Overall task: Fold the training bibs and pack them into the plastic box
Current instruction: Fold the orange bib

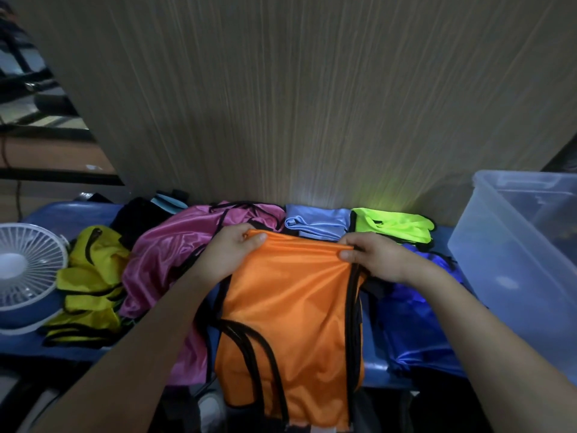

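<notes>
Left hand and right hand fingers pinch the orange bib top edge.

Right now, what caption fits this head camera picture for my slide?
Both hands, left and right, pinch the orange bib's top edge, the plastic box waiting at right.

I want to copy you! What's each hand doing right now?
Left hand: pinching the top left corner of the orange bib.
Right hand: pinching the bib's top right corner.
</notes>
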